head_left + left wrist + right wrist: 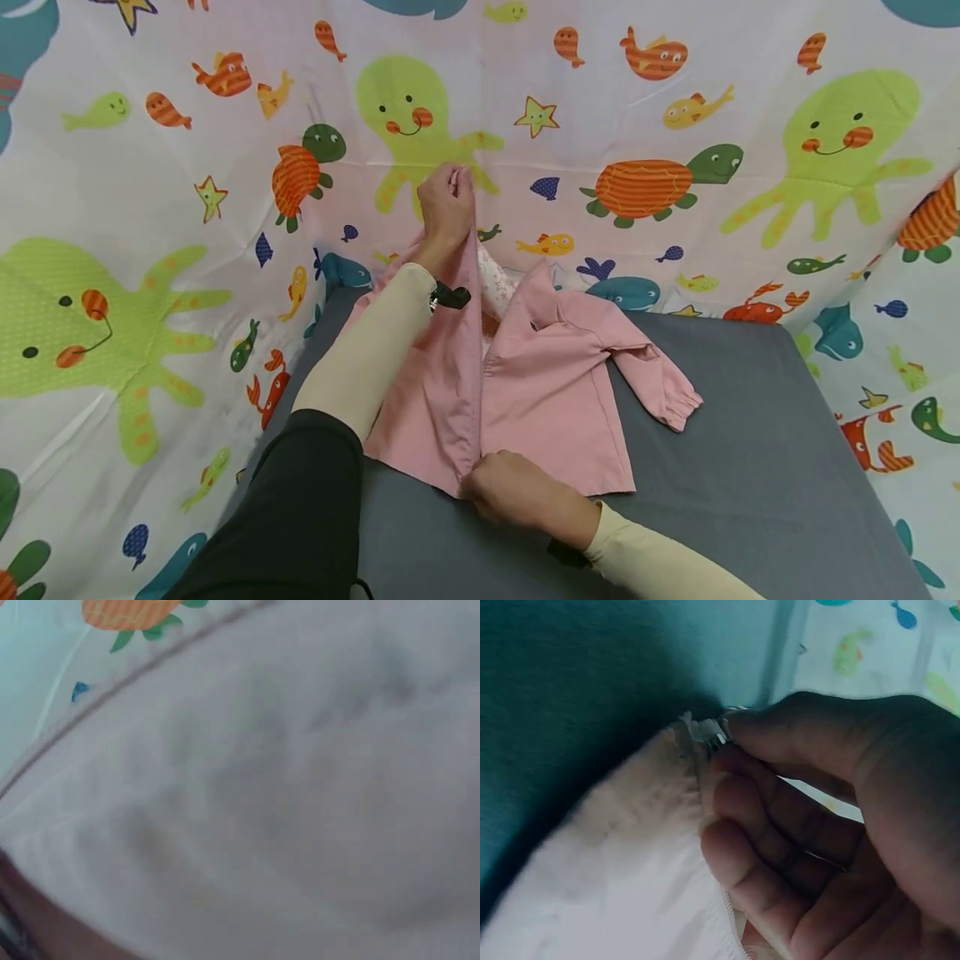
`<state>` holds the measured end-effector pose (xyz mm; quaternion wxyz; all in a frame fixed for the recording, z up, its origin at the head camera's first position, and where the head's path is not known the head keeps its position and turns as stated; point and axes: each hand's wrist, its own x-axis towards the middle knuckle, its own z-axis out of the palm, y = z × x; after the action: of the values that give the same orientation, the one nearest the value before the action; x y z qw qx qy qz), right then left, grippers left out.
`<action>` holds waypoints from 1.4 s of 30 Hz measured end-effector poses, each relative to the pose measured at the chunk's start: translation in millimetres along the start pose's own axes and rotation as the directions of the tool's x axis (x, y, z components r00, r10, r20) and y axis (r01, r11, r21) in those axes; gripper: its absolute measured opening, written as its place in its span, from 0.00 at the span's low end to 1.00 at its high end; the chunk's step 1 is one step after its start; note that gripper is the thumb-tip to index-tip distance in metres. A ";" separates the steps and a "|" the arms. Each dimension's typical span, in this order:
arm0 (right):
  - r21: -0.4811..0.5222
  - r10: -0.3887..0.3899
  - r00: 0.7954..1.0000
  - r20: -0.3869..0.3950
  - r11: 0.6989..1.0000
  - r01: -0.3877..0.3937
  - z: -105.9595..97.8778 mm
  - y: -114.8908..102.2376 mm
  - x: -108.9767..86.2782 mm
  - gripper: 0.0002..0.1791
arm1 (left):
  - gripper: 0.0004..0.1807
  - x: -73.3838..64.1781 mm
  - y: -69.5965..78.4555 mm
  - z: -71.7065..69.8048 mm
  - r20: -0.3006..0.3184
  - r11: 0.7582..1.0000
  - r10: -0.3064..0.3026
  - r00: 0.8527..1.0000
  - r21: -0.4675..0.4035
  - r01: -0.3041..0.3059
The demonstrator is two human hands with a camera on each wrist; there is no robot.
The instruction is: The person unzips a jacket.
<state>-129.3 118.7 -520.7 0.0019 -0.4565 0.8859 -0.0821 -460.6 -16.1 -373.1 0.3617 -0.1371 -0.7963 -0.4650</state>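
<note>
A pink children's jacket with a white patterned lining lies spread front up, one sleeve out to the right. My left hand grips the top of its left front edge and holds that edge raised. At the bottom hem, my right hand pinches the lower end of the front zipper between thumb and index finger. A bit of metal shows at those fingertips in the right wrist view. The zipper line runs up from there to the left hand. Blurred pale fabric fills most of the left wrist view.
The jacket lies on a grey padded surface. Behind it and along both sides hangs a white curtain printed with sea animals. A black strap sits on the left wrist.
</note>
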 end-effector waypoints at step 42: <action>0.314 0.459 0.843 -0.279 0.874 -0.372 -32.4 85.8 -21.5 0.36 | 0.32 -192.3 -51.1 -71.2 0.468 1.000 0.008 0.884 -0.003 -0.007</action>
<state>-188.7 189.8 -502.9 -0.0785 -0.2264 0.9331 -0.2680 -322.2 -80.2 -519.3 0.1607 -0.2484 -0.8592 -0.4175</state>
